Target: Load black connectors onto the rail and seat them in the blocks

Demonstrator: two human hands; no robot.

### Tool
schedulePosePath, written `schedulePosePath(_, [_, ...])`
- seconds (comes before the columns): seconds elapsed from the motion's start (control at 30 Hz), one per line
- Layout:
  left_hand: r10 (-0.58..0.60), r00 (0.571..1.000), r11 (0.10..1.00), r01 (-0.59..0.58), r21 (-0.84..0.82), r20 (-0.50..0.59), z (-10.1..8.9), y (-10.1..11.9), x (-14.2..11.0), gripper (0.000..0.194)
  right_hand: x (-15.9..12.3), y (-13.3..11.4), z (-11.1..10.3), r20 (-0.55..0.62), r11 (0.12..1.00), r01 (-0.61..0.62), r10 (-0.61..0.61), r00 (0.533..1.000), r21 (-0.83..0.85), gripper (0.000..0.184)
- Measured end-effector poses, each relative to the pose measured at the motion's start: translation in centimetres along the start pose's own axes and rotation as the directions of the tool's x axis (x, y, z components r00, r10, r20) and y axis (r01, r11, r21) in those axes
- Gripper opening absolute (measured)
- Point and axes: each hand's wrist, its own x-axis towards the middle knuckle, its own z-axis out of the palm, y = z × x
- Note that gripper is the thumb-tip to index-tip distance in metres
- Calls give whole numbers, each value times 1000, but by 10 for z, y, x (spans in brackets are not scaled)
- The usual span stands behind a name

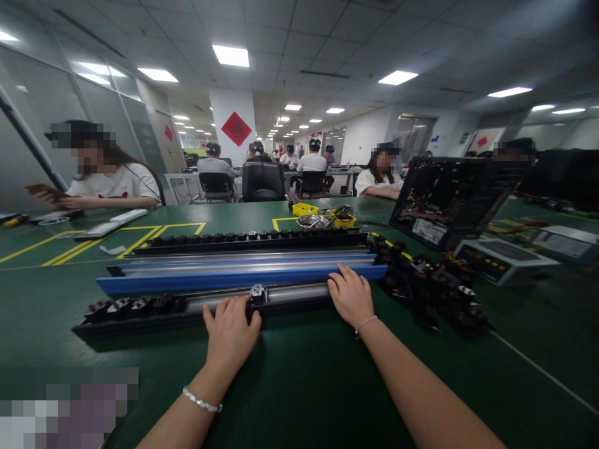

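Observation:
A long black rail [299, 304] with a silvery channel lies across the green table in front of me. Several small black-and-metal parts [140, 305] sit in its left end, and a single such part [257, 293] stands in the channel near the middle. My left hand [230, 327] is closed over the rail just left of that single part, its thumb along the near side. My right hand [353, 296] curls over the rail's right end, fingertips close to a blue-edged rail [154, 284] behind it. Both hands' undersides are hidden.
Behind lies another black rail [196, 242] with a row of parts. At right are a heap of black parts [425, 287], a power supply [505, 260] and an opened computer case [449, 199]. A metal dish [312, 221] and yellow tray [305, 209] stand farther back. People sit around.

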Motion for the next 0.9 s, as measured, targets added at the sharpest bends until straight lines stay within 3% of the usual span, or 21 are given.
schedulePosePath(0.37, [68, 997, 998, -68, 6, -30, 3, -1, -1, 35, -1, 1, 3, -17, 1000, 0, 0, 1000, -2, 38])
schedulePosePath(0.9, [137, 990, 990, -136, -45, 21, 1, 0, -1, 36, 0, 0, 2, -5, 1000, 6, -6, 1000, -7, 39])
